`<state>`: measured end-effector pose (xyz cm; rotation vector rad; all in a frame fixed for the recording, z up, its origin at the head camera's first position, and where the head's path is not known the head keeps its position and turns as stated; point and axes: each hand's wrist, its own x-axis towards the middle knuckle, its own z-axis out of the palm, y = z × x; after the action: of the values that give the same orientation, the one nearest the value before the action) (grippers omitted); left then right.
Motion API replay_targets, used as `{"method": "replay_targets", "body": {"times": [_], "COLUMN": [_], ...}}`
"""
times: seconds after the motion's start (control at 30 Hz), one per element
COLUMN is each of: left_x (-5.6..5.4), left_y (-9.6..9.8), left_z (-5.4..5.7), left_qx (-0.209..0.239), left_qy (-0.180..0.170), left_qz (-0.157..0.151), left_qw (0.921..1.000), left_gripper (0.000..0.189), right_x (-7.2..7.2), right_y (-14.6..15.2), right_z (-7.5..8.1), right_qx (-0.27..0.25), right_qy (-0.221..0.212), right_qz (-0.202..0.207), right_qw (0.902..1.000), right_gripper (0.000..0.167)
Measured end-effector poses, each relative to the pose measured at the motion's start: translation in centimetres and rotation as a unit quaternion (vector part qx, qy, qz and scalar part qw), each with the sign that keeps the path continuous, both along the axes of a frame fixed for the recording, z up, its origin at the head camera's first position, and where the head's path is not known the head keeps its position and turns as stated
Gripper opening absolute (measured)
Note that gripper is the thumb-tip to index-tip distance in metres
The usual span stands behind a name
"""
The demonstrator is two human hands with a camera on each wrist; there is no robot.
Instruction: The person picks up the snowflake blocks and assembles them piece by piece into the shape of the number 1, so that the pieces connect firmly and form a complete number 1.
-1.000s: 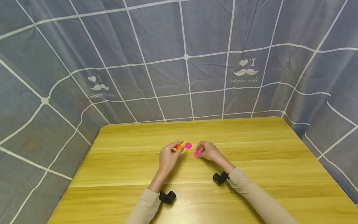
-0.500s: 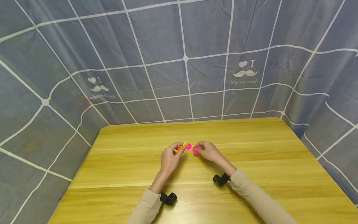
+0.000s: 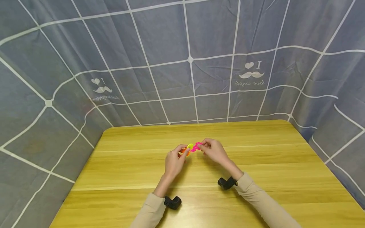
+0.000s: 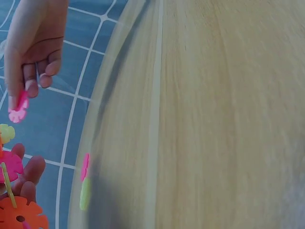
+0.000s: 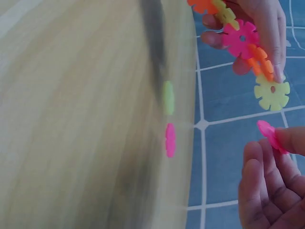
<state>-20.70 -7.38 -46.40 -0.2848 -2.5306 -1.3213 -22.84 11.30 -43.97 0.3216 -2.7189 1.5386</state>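
Observation:
My left hand [image 3: 174, 162] holds a chain of flower-shaped interlocking discs, in orange, yellow and pink. In the right wrist view, a yellow disc [image 5: 271, 95] ends the chain, beside an orange disc [image 5: 260, 63] and a pink chain disc [image 5: 240, 40]. Between thumb and fingers, my right hand [image 3: 215, 152] pinches a single pink disc [image 5: 270, 135]. A narrow gap separates it from the yellow end disc in the right wrist view. In the head view the fingers hide part of the chain.
On the wooden table [image 3: 119, 171] lie a loose yellow-green disc [image 5: 168, 98] and a loose pink disc [image 5: 170, 140], close together. Grey-blue curtain [image 3: 168, 79] with white lines surrounds the table's back and sides. A black wrist camera [image 3: 172, 202] sits on the left forearm, another wrist camera [image 3: 227, 183] on the right.
My right hand has moved up and slightly away from me with the pink disc, which has turned in the fingers. The chain in my left hand has shifted slightly right and turned.

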Motion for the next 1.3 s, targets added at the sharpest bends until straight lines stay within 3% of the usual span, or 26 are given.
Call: {"method": "replay_targets", "body": {"times": [0.4,0.8,1.3], "left_x": [0.2,0.4,0.4], "left_y": [0.6,1.0,1.7], "left_z": [0.3,0.3,0.1], "left_qx": [0.010,0.021,0.038], "left_qy": [-0.001,-0.005,0.005], "left_qz": [-0.004,0.000,-0.010], "left_qw": [0.9999,0.9998,0.9992], "left_gripper": [0.021,0.014,0.020], "right_x": [0.1,0.1,0.5], "right_y": [-0.4,-0.8,-1.3], "right_z": [1.5,1.3,0.8], "right_qx": [-0.055,-0.084,-0.116], "right_qy": [0.050,0.055,0.066], "right_qz": [-0.009,-0.016,-0.035], "right_qw": [0.9972,0.9948,0.9905], "right_gripper": [0.022,0.020,0.017]}}
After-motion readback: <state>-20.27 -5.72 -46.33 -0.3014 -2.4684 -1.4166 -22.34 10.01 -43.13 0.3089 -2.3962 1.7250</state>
